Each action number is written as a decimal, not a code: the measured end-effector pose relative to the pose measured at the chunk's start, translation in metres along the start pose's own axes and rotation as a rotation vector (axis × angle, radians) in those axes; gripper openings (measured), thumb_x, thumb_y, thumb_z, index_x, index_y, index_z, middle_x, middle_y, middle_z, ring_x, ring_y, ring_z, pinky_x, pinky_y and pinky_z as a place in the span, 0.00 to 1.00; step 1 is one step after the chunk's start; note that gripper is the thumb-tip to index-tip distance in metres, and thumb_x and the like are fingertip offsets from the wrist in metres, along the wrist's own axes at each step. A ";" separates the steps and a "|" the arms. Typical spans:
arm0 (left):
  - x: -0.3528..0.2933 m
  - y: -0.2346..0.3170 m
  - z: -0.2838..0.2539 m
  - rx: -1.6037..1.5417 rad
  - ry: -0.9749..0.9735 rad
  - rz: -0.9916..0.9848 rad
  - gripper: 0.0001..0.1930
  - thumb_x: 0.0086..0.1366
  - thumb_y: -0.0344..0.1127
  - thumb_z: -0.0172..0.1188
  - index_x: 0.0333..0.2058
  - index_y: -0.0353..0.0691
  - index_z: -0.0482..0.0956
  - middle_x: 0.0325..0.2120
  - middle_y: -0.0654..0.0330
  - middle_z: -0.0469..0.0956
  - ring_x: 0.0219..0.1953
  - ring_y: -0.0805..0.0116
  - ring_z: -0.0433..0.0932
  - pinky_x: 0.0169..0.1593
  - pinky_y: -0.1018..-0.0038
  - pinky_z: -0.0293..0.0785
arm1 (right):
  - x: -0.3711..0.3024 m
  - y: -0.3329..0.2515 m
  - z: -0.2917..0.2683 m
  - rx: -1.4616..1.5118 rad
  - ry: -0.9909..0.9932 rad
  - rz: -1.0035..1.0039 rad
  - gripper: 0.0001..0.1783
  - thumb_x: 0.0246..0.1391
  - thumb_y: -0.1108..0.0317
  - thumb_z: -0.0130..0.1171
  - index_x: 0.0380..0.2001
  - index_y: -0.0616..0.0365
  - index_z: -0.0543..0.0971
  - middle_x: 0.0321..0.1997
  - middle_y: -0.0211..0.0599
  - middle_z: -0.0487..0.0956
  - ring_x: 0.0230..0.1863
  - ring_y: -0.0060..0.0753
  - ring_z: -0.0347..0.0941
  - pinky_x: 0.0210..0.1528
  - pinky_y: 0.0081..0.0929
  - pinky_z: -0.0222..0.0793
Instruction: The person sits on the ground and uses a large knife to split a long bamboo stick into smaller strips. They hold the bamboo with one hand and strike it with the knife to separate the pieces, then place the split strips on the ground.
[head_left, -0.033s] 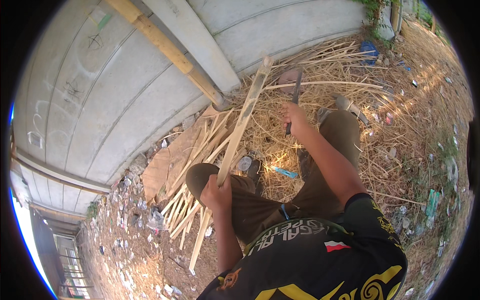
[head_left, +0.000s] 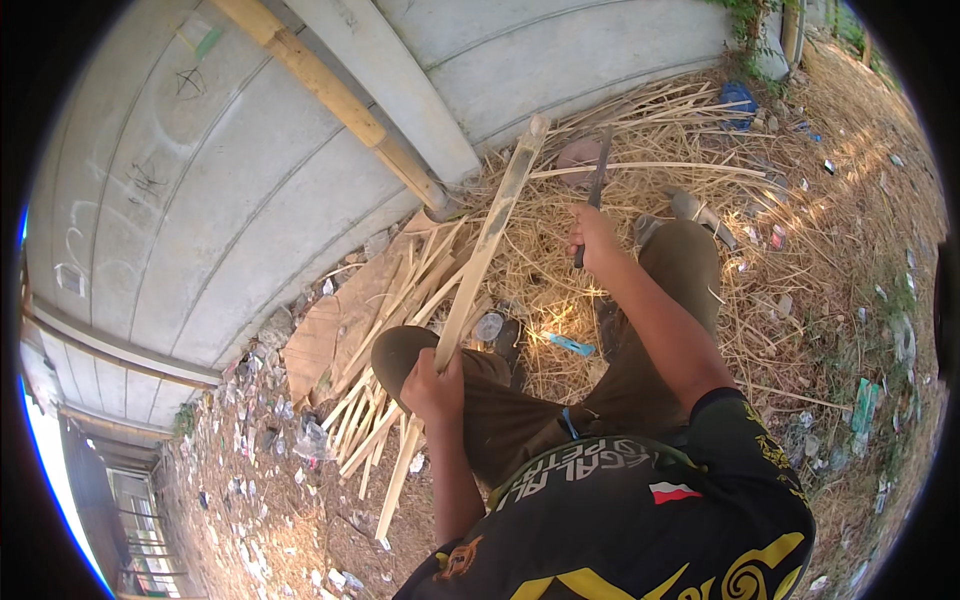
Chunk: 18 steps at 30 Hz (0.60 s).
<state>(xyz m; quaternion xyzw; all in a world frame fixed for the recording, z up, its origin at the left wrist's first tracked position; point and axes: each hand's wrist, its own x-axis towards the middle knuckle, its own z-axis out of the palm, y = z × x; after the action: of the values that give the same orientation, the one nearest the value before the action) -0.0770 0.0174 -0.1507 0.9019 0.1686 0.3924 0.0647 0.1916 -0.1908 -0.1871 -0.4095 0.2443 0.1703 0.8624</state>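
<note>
A long split-bamboo slat [head_left: 487,240] slants across the middle of the view, from just past 12 o'clock down to 7 o'clock, gripped in the person's left hand [head_left: 434,388] at 7 o'clock. The fingers wrap it below its midpoint, beside the left knee [head_left: 402,350]. At 2 o'clock, the right hand [head_left: 592,238] clasps the dark handle of a long-bladed knife [head_left: 598,180], its blade raised toward 1 o'clock and apart from the slat. Behind the blade sits a reddish, stone-like lump [head_left: 573,156].

Pale bamboo shavings [head_left: 545,290] carpet the ground between the legs, where a light-blue object [head_left: 570,344], its kind unclear, lies at 4 o'clock. Cut bamboo strips [head_left: 352,425] are heaped from 9 to 7 o'clock, partly over a brown cardboard sheet [head_left: 318,345].

Farther out, a bamboo pole [head_left: 335,95] leans at 11 o'clock by a concrete post [head_left: 400,80], with a gray panel wall [head_left: 200,180] at 10. A blue plastic bag [head_left: 738,105] lies at 2 o'clock, a green wrapper [head_left: 865,405] between 3 and 4. The person wears a black shirt [head_left: 620,520] with yellow patterning and brown trousers [head_left: 510,405].
</note>
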 end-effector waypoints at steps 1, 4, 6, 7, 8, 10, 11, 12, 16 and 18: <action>0.000 0.000 0.000 0.023 -0.010 0.003 0.15 0.50 0.41 0.73 0.23 0.42 0.75 0.17 0.58 0.77 0.20 0.54 0.77 0.23 0.62 0.70 | -0.003 0.002 -0.001 -0.091 -0.017 -0.144 0.18 0.56 0.64 0.59 0.16 0.51 0.64 0.10 0.26 0.61 0.08 0.23 0.55 0.14 0.30 0.54; 0.000 0.001 0.002 0.061 -0.026 0.012 0.14 0.50 0.41 0.73 0.23 0.43 0.75 0.17 0.58 0.77 0.20 0.55 0.77 0.23 0.61 0.70 | -0.008 0.005 -0.004 -0.348 -0.052 -0.510 0.18 0.56 0.64 0.59 0.16 0.52 0.64 0.09 0.26 0.61 0.08 0.23 0.55 0.13 0.28 0.52; 0.002 0.003 0.003 0.053 -0.013 0.016 0.14 0.50 0.40 0.72 0.23 0.43 0.75 0.17 0.58 0.77 0.20 0.55 0.77 0.23 0.61 0.70 | -0.005 0.004 -0.004 -0.501 -0.060 -0.663 0.18 0.56 0.64 0.59 0.16 0.52 0.65 0.09 0.26 0.61 0.08 0.23 0.56 0.13 0.27 0.52; 0.003 0.004 0.004 0.041 -0.011 0.023 0.13 0.50 0.40 0.72 0.23 0.44 0.75 0.17 0.59 0.76 0.20 0.54 0.77 0.23 0.61 0.70 | -0.004 0.005 -0.005 -0.482 -0.071 -0.647 0.18 0.56 0.64 0.59 0.16 0.52 0.65 0.09 0.26 0.61 0.08 0.23 0.57 0.12 0.27 0.52; 0.004 0.005 0.004 0.028 -0.008 0.030 0.13 0.51 0.40 0.72 0.23 0.44 0.75 0.17 0.59 0.76 0.19 0.54 0.77 0.23 0.61 0.70 | -0.003 0.005 -0.006 -0.463 -0.083 -0.631 0.18 0.56 0.64 0.59 0.17 0.52 0.65 0.10 0.26 0.62 0.08 0.23 0.57 0.12 0.26 0.53; 0.004 0.004 0.004 0.010 -0.003 0.027 0.13 0.50 0.40 0.72 0.22 0.44 0.75 0.16 0.59 0.76 0.19 0.54 0.77 0.23 0.62 0.70 | -0.012 0.004 0.001 -0.400 -0.096 -0.566 0.17 0.56 0.64 0.59 0.17 0.52 0.66 0.10 0.26 0.62 0.08 0.22 0.58 0.12 0.26 0.53; 0.003 0.002 0.005 0.001 -0.004 0.023 0.13 0.50 0.40 0.72 0.22 0.44 0.75 0.16 0.58 0.76 0.19 0.54 0.77 0.23 0.62 0.70 | -0.018 0.003 0.003 -0.355 -0.091 -0.518 0.17 0.56 0.64 0.59 0.17 0.52 0.66 0.11 0.26 0.63 0.08 0.22 0.58 0.12 0.25 0.54; 0.003 0.000 0.006 -0.008 -0.001 0.016 0.13 0.50 0.40 0.72 0.22 0.44 0.74 0.16 0.58 0.76 0.19 0.54 0.77 0.23 0.62 0.70 | -0.030 -0.002 0.009 -0.311 -0.089 -0.471 0.17 0.56 0.64 0.59 0.18 0.52 0.66 0.11 0.25 0.63 0.09 0.21 0.58 0.12 0.25 0.54; 0.008 -0.001 0.010 -0.011 -0.017 0.022 0.14 0.50 0.41 0.71 0.22 0.44 0.74 0.17 0.58 0.76 0.20 0.54 0.77 0.24 0.62 0.71 | -0.069 -0.033 0.031 -0.168 -0.288 -0.451 0.19 0.56 0.63 0.60 0.16 0.51 0.65 0.10 0.25 0.64 0.09 0.20 0.58 0.12 0.23 0.53; 0.012 0.002 0.011 -0.029 -0.035 0.030 0.14 0.49 0.41 0.71 0.22 0.44 0.74 0.17 0.58 0.77 0.20 0.53 0.77 0.24 0.61 0.71 | -0.090 -0.049 0.034 -0.176 -0.357 -0.477 0.17 0.57 0.62 0.61 0.19 0.52 0.67 0.11 0.24 0.64 0.08 0.19 0.58 0.12 0.21 0.54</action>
<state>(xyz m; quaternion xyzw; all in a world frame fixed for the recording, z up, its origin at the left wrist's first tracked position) -0.0611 0.0199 -0.1498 0.9100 0.1482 0.3799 0.0749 0.1514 -0.2026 -0.0875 -0.4920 -0.0299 0.0529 0.8685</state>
